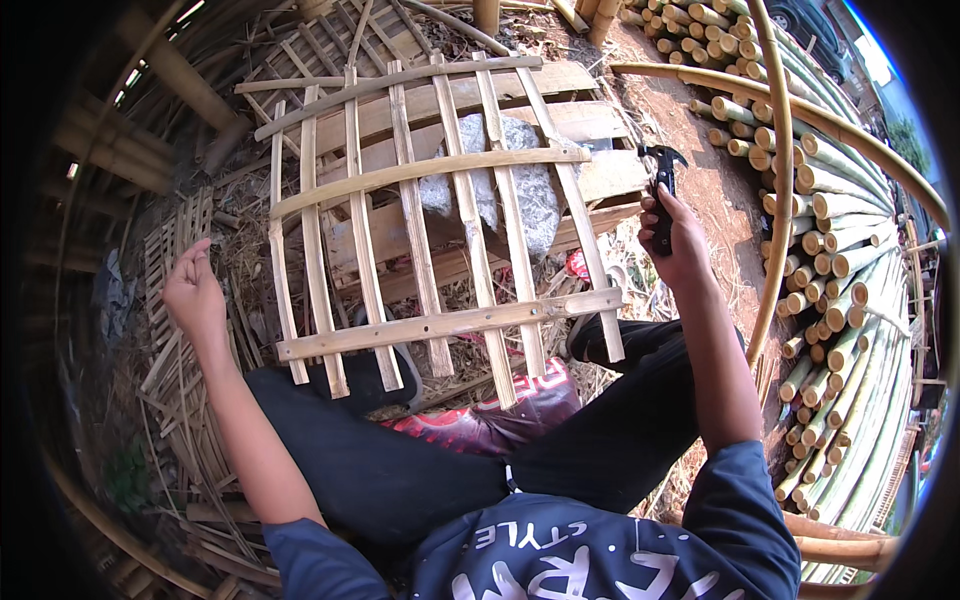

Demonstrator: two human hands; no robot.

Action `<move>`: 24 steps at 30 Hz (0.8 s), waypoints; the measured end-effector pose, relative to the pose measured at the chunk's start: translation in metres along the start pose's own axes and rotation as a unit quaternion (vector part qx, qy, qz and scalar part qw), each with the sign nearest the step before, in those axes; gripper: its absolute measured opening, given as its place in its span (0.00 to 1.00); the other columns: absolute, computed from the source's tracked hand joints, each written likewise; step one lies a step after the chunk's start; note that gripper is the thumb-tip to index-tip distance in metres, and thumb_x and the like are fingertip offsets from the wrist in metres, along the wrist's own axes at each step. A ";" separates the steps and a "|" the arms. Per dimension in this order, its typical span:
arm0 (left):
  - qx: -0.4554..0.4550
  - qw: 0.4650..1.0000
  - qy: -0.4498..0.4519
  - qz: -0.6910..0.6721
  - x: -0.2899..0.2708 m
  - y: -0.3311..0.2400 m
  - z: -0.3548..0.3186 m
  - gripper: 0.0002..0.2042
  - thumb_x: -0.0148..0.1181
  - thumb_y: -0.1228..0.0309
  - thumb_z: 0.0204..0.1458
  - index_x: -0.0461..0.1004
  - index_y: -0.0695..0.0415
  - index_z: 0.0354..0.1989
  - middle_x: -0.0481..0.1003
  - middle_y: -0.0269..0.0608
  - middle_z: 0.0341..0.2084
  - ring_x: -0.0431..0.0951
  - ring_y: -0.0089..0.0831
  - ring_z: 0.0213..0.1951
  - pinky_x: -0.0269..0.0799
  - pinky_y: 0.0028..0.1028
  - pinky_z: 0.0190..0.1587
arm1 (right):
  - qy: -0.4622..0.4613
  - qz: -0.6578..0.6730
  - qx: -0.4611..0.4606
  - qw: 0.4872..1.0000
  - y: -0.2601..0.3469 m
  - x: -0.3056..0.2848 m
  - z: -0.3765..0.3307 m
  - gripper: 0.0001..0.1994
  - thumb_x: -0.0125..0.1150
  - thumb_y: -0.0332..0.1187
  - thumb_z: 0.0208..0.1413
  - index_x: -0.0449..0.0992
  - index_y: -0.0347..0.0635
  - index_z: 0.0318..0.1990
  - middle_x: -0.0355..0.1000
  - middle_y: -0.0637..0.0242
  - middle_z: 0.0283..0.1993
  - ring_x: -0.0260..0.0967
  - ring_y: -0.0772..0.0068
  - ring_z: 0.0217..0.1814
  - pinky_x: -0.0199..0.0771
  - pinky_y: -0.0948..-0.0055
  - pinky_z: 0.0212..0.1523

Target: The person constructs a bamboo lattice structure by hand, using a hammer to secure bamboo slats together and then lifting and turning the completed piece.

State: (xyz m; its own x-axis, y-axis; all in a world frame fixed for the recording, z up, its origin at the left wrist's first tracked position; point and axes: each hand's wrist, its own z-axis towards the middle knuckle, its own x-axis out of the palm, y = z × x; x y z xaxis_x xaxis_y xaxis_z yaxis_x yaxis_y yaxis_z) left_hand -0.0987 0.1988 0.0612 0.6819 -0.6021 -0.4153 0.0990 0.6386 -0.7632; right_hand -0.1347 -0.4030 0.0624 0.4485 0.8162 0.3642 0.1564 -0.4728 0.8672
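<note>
Holding one hammer point(665, 180) near seven slats point(421, 245)

At twelve o'clock, a low platform of rough planks point(617, 175) stands on reddish-brown earth point(735, 225). A jagged grey rock point(540, 205) sits on its middle. A split-bamboo lattice point(430, 171) spans both (whether it touches the rock cannot be told), its six o'clock end overhanging the planks. Cut bamboo poles point(845, 260) lie stacked toward three o'clock.
</note>
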 end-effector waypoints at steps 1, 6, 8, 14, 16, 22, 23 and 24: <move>-0.049 0.997 0.052 -0.009 0.003 -0.013 -0.008 0.10 0.53 0.79 0.60 0.81 0.67 0.42 0.62 0.21 0.17 0.56 0.11 0.22 0.57 0.18 0.29 | 0.021 0.088 0.063 0.994 0.001 -0.012 0.008 0.07 0.54 0.37 0.68 0.68 0.45 0.42 0.69 0.74 0.33 0.63 0.84 0.29 0.65 0.80 0.26; 0.062 0.994 0.048 -0.075 0.012 -0.036 -0.009 0.15 0.47 0.89 0.52 0.55 0.60 0.18 0.81 0.43 0.33 0.75 0.21 0.33 0.70 0.22 0.37 | -0.040 0.223 0.146 0.963 0.008 -0.041 0.024 0.09 0.51 0.36 0.69 0.66 0.44 0.36 0.65 0.74 0.28 0.60 0.82 0.24 0.63 0.80 0.23; 0.009 0.987 0.050 -0.155 0.010 -0.043 -0.010 0.17 0.45 0.93 0.49 0.52 0.58 0.17 0.81 0.48 0.36 0.81 0.30 0.39 0.76 0.26 0.44 | -0.069 0.220 0.125 0.965 0.010 -0.045 0.026 0.10 0.50 0.36 0.69 0.65 0.46 0.33 0.63 0.75 0.26 0.58 0.82 0.23 0.63 0.80 0.23; -0.030 0.966 0.046 -0.254 0.005 -0.076 -0.018 0.13 0.39 0.92 0.48 0.64 0.61 0.20 0.78 0.42 0.27 0.78 0.23 0.31 0.73 0.21 0.36 | -0.037 0.253 0.112 0.960 0.016 -0.069 0.034 0.11 0.50 0.35 0.69 0.65 0.45 0.32 0.60 0.76 0.25 0.58 0.81 0.24 0.64 0.78 0.26; -0.027 0.971 0.097 -0.217 0.003 -0.062 -0.019 0.13 0.38 0.91 0.47 0.67 0.61 0.21 0.75 0.39 0.23 0.75 0.21 0.28 0.70 0.20 0.33 | -0.059 0.256 0.111 0.958 0.021 -0.059 0.029 0.10 0.51 0.34 0.69 0.66 0.46 0.32 0.60 0.77 0.24 0.58 0.81 0.23 0.64 0.78 0.24; 0.046 0.970 0.180 -0.154 0.016 -0.047 -0.020 0.05 0.36 0.82 0.38 0.54 0.59 0.16 0.53 0.27 0.15 0.49 0.17 0.21 0.42 0.27 0.24 | -0.028 0.254 0.124 0.959 0.022 -0.045 0.021 0.10 0.51 0.34 0.69 0.65 0.45 0.32 0.59 0.76 0.26 0.57 0.81 0.25 0.64 0.79 0.26; 0.045 0.971 0.180 -0.152 0.017 -0.047 -0.022 0.05 0.36 0.82 0.38 0.54 0.59 0.16 0.53 0.27 0.15 0.49 0.17 0.21 0.42 0.27 0.24 | -0.028 0.254 0.126 0.959 0.023 -0.045 0.022 0.10 0.51 0.34 0.69 0.65 0.45 0.32 0.59 0.76 0.26 0.57 0.81 0.25 0.64 0.79 0.26; 0.038 0.968 0.193 -0.153 0.019 -0.048 -0.022 0.04 0.36 0.82 0.38 0.54 0.59 0.16 0.53 0.28 0.15 0.50 0.17 0.21 0.42 0.26 0.24 | -0.025 0.261 0.137 0.955 0.024 -0.045 0.022 0.10 0.51 0.34 0.69 0.64 0.45 0.33 0.59 0.76 0.26 0.57 0.81 0.26 0.64 0.79 0.27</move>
State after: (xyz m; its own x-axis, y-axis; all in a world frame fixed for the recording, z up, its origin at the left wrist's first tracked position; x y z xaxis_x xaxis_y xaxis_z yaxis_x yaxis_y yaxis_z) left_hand -0.1066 0.1462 0.0792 0.2915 -0.8941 -0.3399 0.3166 0.4255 -0.8477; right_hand -0.1318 -0.4587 0.0592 0.5679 0.4316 0.7008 0.1211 -0.8860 0.4475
